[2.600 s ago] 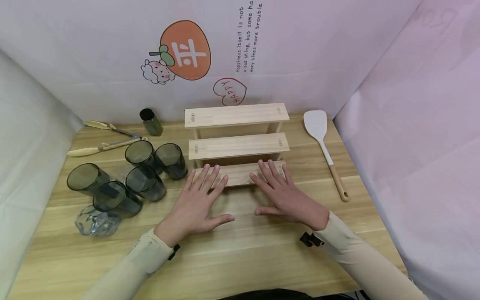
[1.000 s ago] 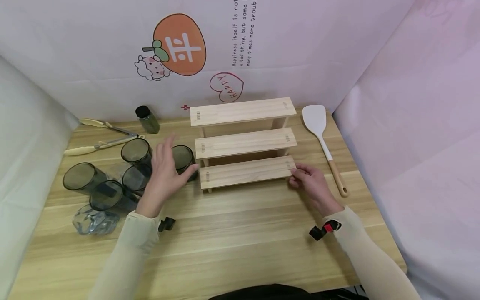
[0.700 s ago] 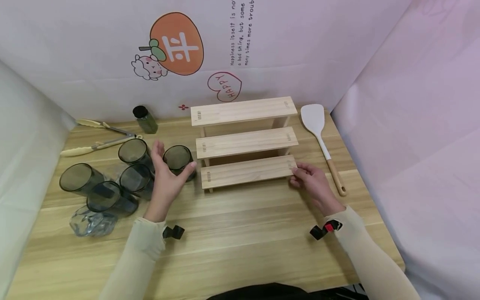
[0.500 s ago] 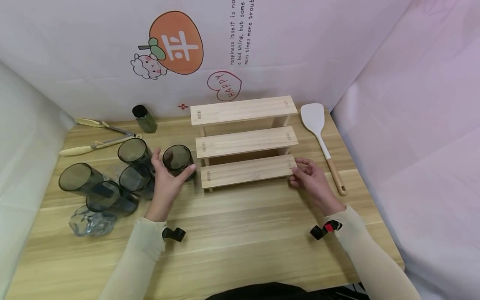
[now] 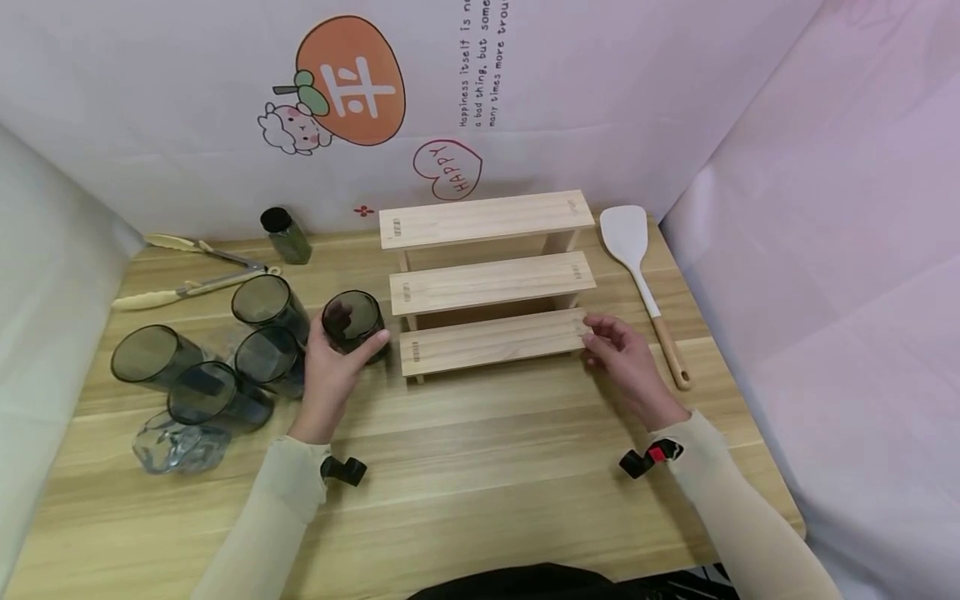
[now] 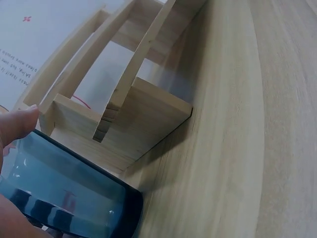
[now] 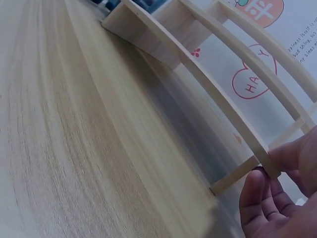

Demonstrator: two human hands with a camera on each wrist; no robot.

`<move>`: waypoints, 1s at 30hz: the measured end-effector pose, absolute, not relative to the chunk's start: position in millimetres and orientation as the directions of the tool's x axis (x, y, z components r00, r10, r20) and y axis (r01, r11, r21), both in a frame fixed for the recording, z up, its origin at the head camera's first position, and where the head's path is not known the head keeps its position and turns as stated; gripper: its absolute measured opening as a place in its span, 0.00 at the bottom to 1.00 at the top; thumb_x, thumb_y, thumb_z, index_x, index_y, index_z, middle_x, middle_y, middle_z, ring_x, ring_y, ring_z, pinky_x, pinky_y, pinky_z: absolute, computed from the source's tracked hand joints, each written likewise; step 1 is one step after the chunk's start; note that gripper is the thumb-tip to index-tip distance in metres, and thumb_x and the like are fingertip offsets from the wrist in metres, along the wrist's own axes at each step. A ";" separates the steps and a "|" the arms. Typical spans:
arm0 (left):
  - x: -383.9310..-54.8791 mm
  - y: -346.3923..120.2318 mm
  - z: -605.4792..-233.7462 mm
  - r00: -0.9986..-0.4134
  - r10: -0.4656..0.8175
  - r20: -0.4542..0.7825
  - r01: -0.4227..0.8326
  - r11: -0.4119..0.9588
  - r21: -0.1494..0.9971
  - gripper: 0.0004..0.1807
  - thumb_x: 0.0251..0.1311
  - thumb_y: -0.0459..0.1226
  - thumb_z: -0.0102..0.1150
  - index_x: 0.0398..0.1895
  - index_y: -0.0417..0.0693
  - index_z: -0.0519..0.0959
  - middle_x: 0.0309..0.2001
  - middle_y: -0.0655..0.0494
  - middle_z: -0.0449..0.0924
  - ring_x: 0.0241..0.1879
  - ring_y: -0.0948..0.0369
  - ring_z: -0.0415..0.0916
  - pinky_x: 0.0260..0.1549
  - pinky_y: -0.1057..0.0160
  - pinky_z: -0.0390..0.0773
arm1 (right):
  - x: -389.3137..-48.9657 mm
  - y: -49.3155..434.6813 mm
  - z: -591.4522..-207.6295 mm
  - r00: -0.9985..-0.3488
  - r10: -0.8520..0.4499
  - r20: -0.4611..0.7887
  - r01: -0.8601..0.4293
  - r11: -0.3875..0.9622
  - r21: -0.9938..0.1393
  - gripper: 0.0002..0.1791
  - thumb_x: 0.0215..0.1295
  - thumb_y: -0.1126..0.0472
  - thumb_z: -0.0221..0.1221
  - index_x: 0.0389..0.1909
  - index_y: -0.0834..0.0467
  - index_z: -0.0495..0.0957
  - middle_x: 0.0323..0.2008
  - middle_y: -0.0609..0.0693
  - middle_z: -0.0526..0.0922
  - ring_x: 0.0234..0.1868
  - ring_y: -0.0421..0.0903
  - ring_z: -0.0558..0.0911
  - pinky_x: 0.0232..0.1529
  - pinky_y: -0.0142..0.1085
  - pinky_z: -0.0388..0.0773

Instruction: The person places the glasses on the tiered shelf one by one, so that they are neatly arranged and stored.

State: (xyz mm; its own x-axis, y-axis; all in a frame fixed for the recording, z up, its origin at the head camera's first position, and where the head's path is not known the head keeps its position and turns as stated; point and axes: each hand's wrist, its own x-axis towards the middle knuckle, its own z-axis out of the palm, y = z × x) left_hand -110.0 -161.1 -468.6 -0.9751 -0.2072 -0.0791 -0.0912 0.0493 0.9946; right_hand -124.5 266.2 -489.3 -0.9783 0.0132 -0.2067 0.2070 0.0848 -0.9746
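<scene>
My left hand (image 5: 330, 375) grips a smoky dark glass tumbler (image 5: 354, 312) standing upright at the left end of a three-tier wooden shelf (image 5: 487, 343). The thumb lies along the near right side, and fingertips show darkly through the glass. In the left wrist view the tumbler (image 6: 74, 183) looks bluish, with the thumb at its rim and fingers behind it. My right hand (image 5: 626, 358) pinches the right end of the lowest shelf board. In the right wrist view the thumb lies on top of the board (image 7: 223, 104) and the curled fingers sit beneath.
More dark tumblers (image 5: 213, 396) cluster at the left, with a clear wavy glass (image 5: 180, 446) in front. Behind them lie open tongs (image 5: 191, 289) and a black-capped jar (image 5: 287, 237). A white spatula (image 5: 637, 267) with a wooden handle lies right of the shelf.
Both hands have left the lowest board's top: the left went to the tumbler and closed round it, the right took hold of the board's right end. The shelf has shifted slightly right.
</scene>
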 end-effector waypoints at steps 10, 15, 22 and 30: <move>-102.2 -157.7 -427.7 -0.986 -0.168 0.024 -0.003 0.155 0.988 0.49 0.52 0.47 0.79 0.75 0.53 0.61 0.69 0.55 0.65 0.69 0.58 0.61 0.67 0.46 0.59 | -128.0 273.9 -489.9 -0.974 0.002 -0.227 0.227 0.092 -0.970 0.23 0.73 0.60 0.61 0.63 0.68 0.72 0.47 0.53 0.77 0.41 0.44 0.79 0.40 0.33 0.81; -100.7 -156.7 -402.5 -0.985 -0.135 0.110 0.081 0.200 0.976 0.42 0.53 0.45 0.79 0.70 0.54 0.68 0.64 0.57 0.70 0.64 0.57 0.67 0.64 0.47 0.63 | -129.7 276.3 -489.1 -0.971 -0.044 -0.236 0.233 0.071 -0.970 0.24 0.73 0.61 0.62 0.63 0.69 0.71 0.50 0.55 0.78 0.44 0.46 0.79 0.43 0.35 0.82; -110.9 -151.7 -363.9 -0.974 -0.074 0.214 0.197 0.188 0.962 0.40 0.52 0.40 0.80 0.69 0.56 0.71 0.62 0.57 0.74 0.61 0.58 0.70 0.62 0.53 0.67 | -127.7 275.6 -486.7 -0.961 -0.092 -0.260 0.256 0.057 -0.965 0.21 0.72 0.64 0.63 0.61 0.68 0.72 0.49 0.55 0.79 0.44 0.46 0.80 0.43 0.35 0.83; -146.8 -129.7 -314.9 -0.970 0.056 0.238 0.232 -0.091 0.968 0.38 0.50 0.31 0.78 0.66 0.46 0.73 0.60 0.43 0.75 0.60 0.48 0.71 0.60 0.57 0.71 | -125.1 273.3 -489.1 -0.959 -0.098 -0.264 0.259 0.061 -0.964 0.23 0.72 0.63 0.63 0.62 0.70 0.71 0.50 0.56 0.78 0.43 0.45 0.81 0.44 0.35 0.83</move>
State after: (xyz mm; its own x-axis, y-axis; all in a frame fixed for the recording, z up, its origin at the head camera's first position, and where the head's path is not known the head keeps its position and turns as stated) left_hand -146.8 -129.7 -314.9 -0.9698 0.0558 0.2375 0.2320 -0.0911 0.9685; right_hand -125.1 273.3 -489.1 -0.9594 -0.0978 -0.2644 0.2594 0.0608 -0.9639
